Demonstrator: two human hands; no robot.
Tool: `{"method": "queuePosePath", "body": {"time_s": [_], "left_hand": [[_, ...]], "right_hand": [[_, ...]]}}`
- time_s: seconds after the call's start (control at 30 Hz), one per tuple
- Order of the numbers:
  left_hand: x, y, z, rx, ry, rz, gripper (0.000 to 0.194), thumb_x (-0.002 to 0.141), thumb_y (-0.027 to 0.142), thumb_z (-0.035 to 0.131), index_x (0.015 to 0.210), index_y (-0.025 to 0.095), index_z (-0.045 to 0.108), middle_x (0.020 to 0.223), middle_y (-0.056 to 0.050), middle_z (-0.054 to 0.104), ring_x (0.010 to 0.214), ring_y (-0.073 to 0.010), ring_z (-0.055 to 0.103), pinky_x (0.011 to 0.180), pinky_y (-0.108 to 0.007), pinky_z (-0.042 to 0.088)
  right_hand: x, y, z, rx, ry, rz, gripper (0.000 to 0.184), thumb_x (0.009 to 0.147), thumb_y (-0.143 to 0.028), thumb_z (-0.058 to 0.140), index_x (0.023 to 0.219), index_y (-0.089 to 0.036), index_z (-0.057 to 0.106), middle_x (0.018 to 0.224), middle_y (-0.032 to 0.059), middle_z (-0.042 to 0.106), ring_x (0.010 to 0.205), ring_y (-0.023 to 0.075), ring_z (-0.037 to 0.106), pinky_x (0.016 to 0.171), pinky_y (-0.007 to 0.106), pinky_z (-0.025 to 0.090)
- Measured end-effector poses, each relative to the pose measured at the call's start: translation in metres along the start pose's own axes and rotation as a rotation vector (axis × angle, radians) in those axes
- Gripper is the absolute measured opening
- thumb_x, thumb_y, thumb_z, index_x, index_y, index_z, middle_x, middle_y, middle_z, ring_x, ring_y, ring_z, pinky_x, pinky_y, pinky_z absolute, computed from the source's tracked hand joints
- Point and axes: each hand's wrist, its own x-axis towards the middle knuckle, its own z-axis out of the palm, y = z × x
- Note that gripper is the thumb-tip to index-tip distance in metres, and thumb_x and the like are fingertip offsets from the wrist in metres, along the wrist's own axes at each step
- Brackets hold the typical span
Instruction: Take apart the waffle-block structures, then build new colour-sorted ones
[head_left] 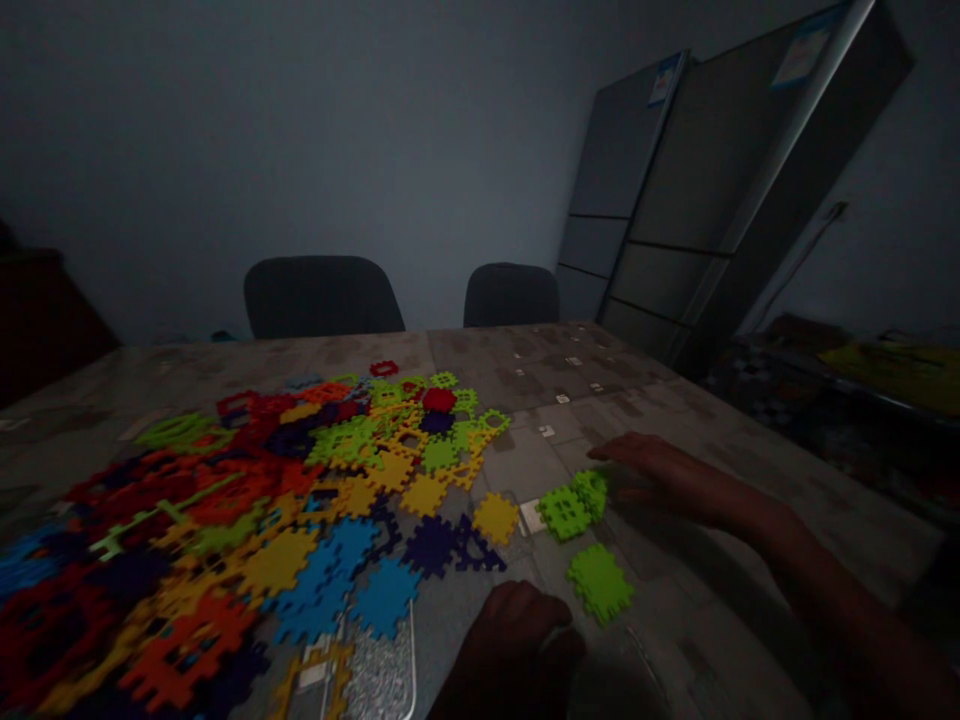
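Note:
My right hand [652, 468] is open, fingers stretched out over the table just right of a small build of joined light-green interlocking plastic pieces [570, 507]. Whether a fingertip touches that build I cannot tell. Nearer to me lies a flat light-green square tile [600, 583] with toothed edges. My left hand [521, 635] is low in the middle, its fingers curled in, with nothing visible in them; the underside of the hand is hidden and dark. Beyond it are a yellow square tile [496, 517] and a dark purple triangular piece [476, 548].
A large heap of red, orange, yellow, green, blue and purple interlocking pieces [247, 510] covers the table's left half. The stone-patterned tabletop [517, 455] runs back to two dark chairs [322, 295]. Tall grey cabinets [660, 190] stand at the back right.

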Motion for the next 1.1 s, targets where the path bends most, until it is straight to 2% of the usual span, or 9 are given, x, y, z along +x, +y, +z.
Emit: {"method": "queuePosePath", "body": {"time_s": [0.1,0.17,0.23,0.37,0.5,0.63,0.73,0.97,1.1], "left_hand": [[0.001,0.001,-0.002,0.025,-0.075,0.042,0.016,0.098,0.018,0.059,0.082,0.020,0.055,0.081,0.002,0.065,0.069,-0.0158,0.055,0.066,-0.030,0.040],[0.001,0.001,-0.003,0.026,-0.103,0.040,0.013,0.095,0.019,0.064,0.085,0.020,0.057,0.084,0.001,0.066,0.072,-0.0167,0.056,0.068,-0.030,0.043],[0.001,0.002,-0.003,0.020,-0.113,0.017,0.008,0.093,0.017,0.066,0.089,0.019,0.059,0.091,0.000,0.068,0.076,-0.0180,0.058,0.075,-0.031,0.046],[-0.001,0.003,-0.003,0.054,-0.089,0.003,0.012,0.092,0.011,0.062,0.100,0.019,0.063,0.103,-0.003,0.071,0.087,-0.0205,0.061,0.094,-0.039,0.048],[-0.001,-0.002,-0.005,0.043,-0.197,-0.012,0.031,0.091,0.025,0.069,0.120,0.018,0.060,0.116,-0.005,0.072,0.101,-0.0240,0.063,0.104,-0.048,0.046],[-0.003,-0.006,-0.002,0.020,-0.240,-0.024,0.051,0.089,0.038,0.075,0.131,0.018,0.055,0.126,-0.008,0.070,0.109,-0.0269,0.062,0.107,-0.052,0.046],[-0.005,-0.005,0.002,0.010,-0.247,-0.046,0.060,0.088,0.040,0.078,0.137,0.017,0.052,0.131,-0.009,0.068,0.113,-0.0282,0.061,0.110,-0.054,0.044],[-0.008,-0.003,0.005,0.045,-0.214,-0.012,0.061,0.090,0.043,0.075,0.138,0.015,0.052,0.131,-0.012,0.067,0.115,-0.0297,0.061,0.108,-0.055,0.046],[-0.007,-0.004,0.004,0.048,-0.207,-0.026,0.059,0.088,0.043,0.076,0.135,0.016,0.054,0.129,-0.012,0.069,0.113,-0.0295,0.063,0.108,-0.055,0.047]], "right_hand": [[-0.034,-0.021,0.005,0.078,0.072,0.159,0.051,0.089,-0.039,0.065,0.137,-0.022,0.062,0.135,0.0146,0.066,0.120,0.0334,0.064,0.105,0.050,0.048],[-0.055,-0.039,0.015,0.160,0.020,0.264,0.062,0.083,-0.043,0.073,0.140,-0.024,0.060,0.138,0.0135,0.065,0.119,0.0348,0.064,0.105,0.048,0.050],[-0.071,-0.056,0.030,0.223,-0.049,0.339,0.075,0.076,-0.044,0.079,0.145,-0.025,0.056,0.146,0.0131,0.059,0.128,0.0366,0.059,0.109,0.048,0.047],[-0.082,-0.072,0.063,0.227,-0.065,0.342,0.080,0.073,-0.030,0.078,0.149,-0.027,0.052,0.153,0.0131,0.051,0.139,0.0362,0.048,0.114,0.049,0.041],[-0.076,-0.070,0.078,0.206,0.047,0.287,0.070,0.077,-0.022,0.070,0.145,-0.028,0.054,0.149,0.0125,0.056,0.136,0.0329,0.052,0.114,0.048,0.042],[-0.068,-0.067,0.081,0.207,0.080,0.245,0.058,0.083,-0.023,0.063,0.140,-0.023,0.057,0.138,0.0148,0.064,0.124,0.0317,0.061,0.107,0.048,0.048],[-0.066,-0.068,0.083,0.194,0.109,0.254,0.055,0.084,-0.025,0.060,0.139,-0.021,0.058,0.137,0.0162,0.064,0.124,0.0317,0.061,0.106,0.048,0.049],[-0.071,-0.062,0.071,0.234,0.142,0.283,0.057,0.086,-0.034,0.065,0.141,-0.023,0.058,0.141,0.0124,0.063,0.126,0.0314,0.061,0.109,0.045,0.047],[-0.061,-0.056,0.055,0.208,0.219,0.371,0.049,0.093,-0.041,0.055,0.136,-0.018,0.062,0.135,0.0149,0.067,0.121,0.0332,0.064,0.105,0.047,0.049]]}}
